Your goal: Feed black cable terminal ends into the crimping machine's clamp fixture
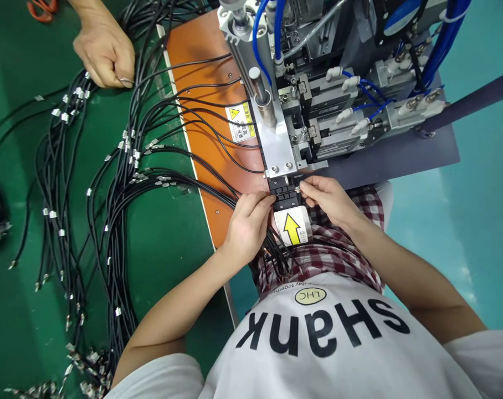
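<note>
My left hand (248, 226) is closed, its fingertips pressing a black cable down at the left side of a small black fixture block (285, 195). On the other side of the block, my right hand (328, 198) pinches a small metallic wire end (298, 189) between thumb and forefinger. The cable appears to lie across a groove in the block, though my fingers hide part of it. Just above the block is the metal plate (278, 149) of a pneumatic machine. Below it, a white label (292, 226) bears a yellow arrow.
Bundles of black cables (122, 221) with silvery tips spread over the green table (164, 299). Several cables cross the orange board (205, 44) into the machine. At upper left, a co-worker's hand (104, 52) pinches a thin wire near orange-handled scissors or pliers (41, 10). Blue air tubes (445, 44) rise at right.
</note>
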`<state>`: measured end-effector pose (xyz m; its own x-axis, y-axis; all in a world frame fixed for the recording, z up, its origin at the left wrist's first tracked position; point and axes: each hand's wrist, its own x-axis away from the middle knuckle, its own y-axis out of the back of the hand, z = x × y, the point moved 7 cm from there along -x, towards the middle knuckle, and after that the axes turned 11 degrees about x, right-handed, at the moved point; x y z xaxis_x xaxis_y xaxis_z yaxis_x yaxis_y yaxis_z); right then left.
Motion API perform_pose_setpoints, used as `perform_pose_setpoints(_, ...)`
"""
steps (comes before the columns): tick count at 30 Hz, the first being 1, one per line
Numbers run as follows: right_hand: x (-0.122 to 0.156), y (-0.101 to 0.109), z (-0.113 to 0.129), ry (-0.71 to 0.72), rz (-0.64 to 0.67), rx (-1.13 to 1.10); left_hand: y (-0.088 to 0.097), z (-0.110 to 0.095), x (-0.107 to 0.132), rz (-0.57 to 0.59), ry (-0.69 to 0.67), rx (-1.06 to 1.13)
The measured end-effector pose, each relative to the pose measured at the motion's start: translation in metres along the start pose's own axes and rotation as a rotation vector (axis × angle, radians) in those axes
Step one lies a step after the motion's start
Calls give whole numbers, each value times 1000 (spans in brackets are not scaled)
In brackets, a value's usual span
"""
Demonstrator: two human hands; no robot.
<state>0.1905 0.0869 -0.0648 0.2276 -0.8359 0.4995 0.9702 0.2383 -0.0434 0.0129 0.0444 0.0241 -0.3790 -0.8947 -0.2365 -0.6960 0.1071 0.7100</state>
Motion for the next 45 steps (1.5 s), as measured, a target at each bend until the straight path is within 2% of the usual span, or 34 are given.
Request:
perform_pose_setpoints(4,1,4,1,62,-38,116,7,3,18,10,-26,-78)
perform_pose_setpoints(8,3,6,6,104,-46,227,3,7,26,90,-3,-179)
perform_pose_setpoints(13,2,1,4,-14,1,20,2,6,27,93,-23,-216)
perform_pose_setpoints(15,4,2,3,-28,17,4,1,5,27,87,-36,-217)
perform_pose_setpoints(18,10,12,-3,-18,-5,-10,1,5,27,65,-41,-228)
perform_pose_setpoints(25,34,49,-33,-80,-139,-95,2,1,30,18,-30,-232)
perform_pose_setpoints(31,47,46,-44,-86,-125,-83,0,2,9,38,83,-273)
perform_pose_setpoints(33,51,44,-40,-70,-114,-77,4,5,0,30,103,-306)
perform_pose_setpoints(35,55,45,-37,-60,-114,-77,17,11,-7,21,88,-303)
perform_pose_setpoints(39,59,53,-34,-56,-144,-72,63,42,-23,1,47,-359)
perform_pose_setpoints(42,59,57,-35,-47,-155,-74,80,70,-41,143,-29,-365)
perform_pose_setpoints(45,57,58,-36,-46,-156,-82,77,85,-60,250,-101,-333)
